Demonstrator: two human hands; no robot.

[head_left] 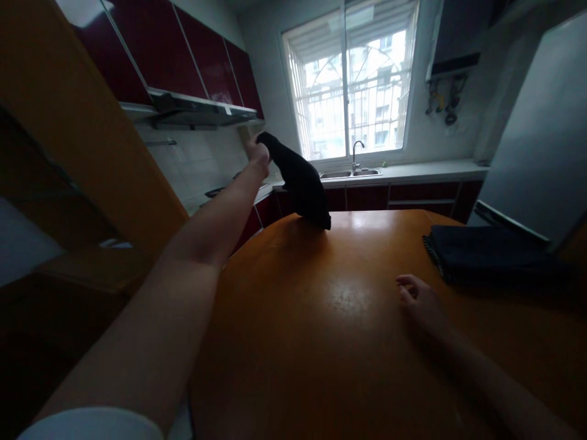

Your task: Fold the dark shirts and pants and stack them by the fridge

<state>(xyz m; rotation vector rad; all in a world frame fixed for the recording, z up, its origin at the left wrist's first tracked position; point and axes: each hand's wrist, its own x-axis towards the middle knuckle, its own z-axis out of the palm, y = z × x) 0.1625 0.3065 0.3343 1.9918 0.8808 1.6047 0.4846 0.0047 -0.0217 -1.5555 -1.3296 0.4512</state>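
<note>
At the end of my outstretched arm, my left hand (260, 153) is closed on one end of a black piece of cloth (302, 180). The cloth slants down to the right from the hand, and its lower end reaches the far edge of the wooden table (293, 305). What kind of garment or fabric it is, I cannot tell. Over the right part of the table, my right hand (422, 302) has its fingers loosely curled, with a gap between thumb and fingers and nothing in it. Nearest to it lies a folded dark cloth stack (490, 253).
Behind the table runs a white counter (426, 172) with a sink (351, 174) and tap under a barred window. A range hood (197, 112) hangs at the left below dark red cabinets. A wooden frame (87, 116) stands close on the left, a pale fridge (541, 134) on the right.
</note>
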